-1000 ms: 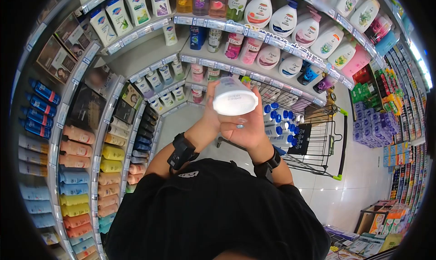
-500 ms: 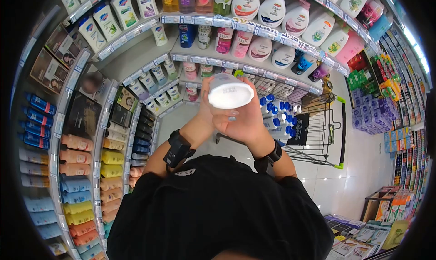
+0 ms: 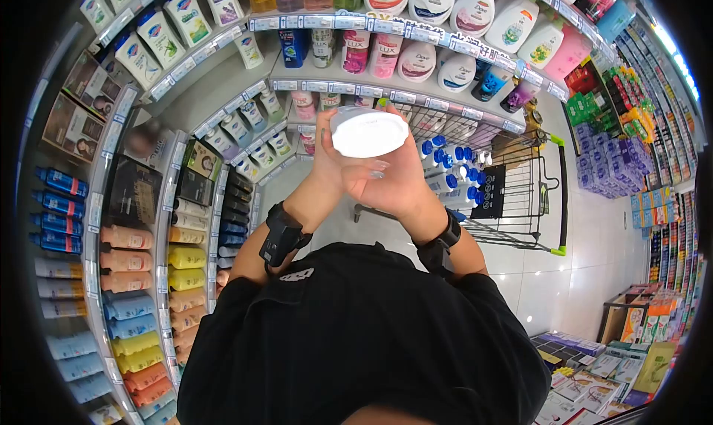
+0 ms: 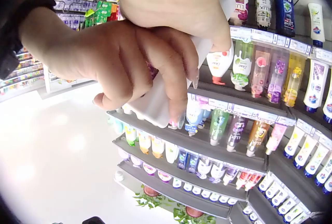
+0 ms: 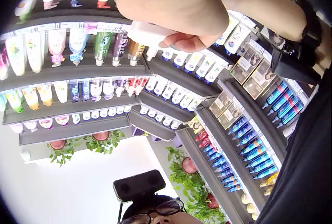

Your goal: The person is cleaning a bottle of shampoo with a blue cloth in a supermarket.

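Note:
In the head view a white plastic bottle (image 3: 370, 134) is held out in front of the chest, its flat base turned up toward the camera. My left hand (image 3: 327, 161) grips it from the left side. From the right, my right hand (image 3: 395, 180) grips the same bottle, its fingers bent across below the base. The left wrist view shows the right hand (image 4: 129, 60) with fingers curled on the bottle (image 4: 154, 107). Much of the label side is hidden by the hands. A pale part of the bottle (image 5: 148, 33) shows beneath the hand in the right wrist view.
Shelves of body-wash bottles (image 3: 431, 0) curve around the front and left. To the right stands a wire shopping cart (image 3: 558, 195) holding several blue-capped white bottles (image 3: 447, 180). Purple packs (image 3: 609, 165) are stacked farther right, and boxed goods (image 3: 594, 380) lie at the lower right.
The head view has shifted, so shelves, cart and hands all sit farther left and higher. Both hands keep their grip on the bottle, and the print on its base no longer reads clearly.

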### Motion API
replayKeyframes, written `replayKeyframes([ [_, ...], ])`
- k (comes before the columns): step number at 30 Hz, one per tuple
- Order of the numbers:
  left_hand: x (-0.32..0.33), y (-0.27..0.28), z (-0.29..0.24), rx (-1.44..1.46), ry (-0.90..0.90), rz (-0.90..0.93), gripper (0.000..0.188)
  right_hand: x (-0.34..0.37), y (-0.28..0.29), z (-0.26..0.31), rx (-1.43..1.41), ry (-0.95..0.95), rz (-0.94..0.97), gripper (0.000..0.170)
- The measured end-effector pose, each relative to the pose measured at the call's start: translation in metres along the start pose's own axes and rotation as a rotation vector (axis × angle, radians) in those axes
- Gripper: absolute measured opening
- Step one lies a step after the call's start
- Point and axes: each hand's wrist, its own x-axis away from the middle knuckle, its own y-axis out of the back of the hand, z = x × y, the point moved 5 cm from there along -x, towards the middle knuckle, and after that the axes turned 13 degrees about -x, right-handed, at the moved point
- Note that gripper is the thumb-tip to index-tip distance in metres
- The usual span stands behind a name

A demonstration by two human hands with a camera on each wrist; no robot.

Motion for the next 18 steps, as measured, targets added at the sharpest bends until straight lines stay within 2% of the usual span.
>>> replayKeyframes([
  [4, -0.0001, -0.0037, -0.0009, 0.042, 0.014, -0.038, 0.043, 0.0012, 0.0031, 0.0009, 0.002, 0.033, -0.054, 0.059],
  [7, 0.0007, -0.0042, 0.0006, 0.090, 0.013, -0.029, 0.042, 0.0043, 0.0027, 0.0006, 0.052, 0.146, -0.163, 0.052],
  [10, -0.0014, 0.0027, 0.0030, 0.078, -0.017, -0.094, 0.041, 0.0059, 0.0032, 0.0029, 0.088, 0.145, -0.199, 0.050],
  [18, 0.0032, -0.0021, 0.0028, 0.084, 0.010, -0.066, 0.047, 0.0064, 0.0037, 0.0028, 0.070, 0.057, -0.158, 0.055],
])
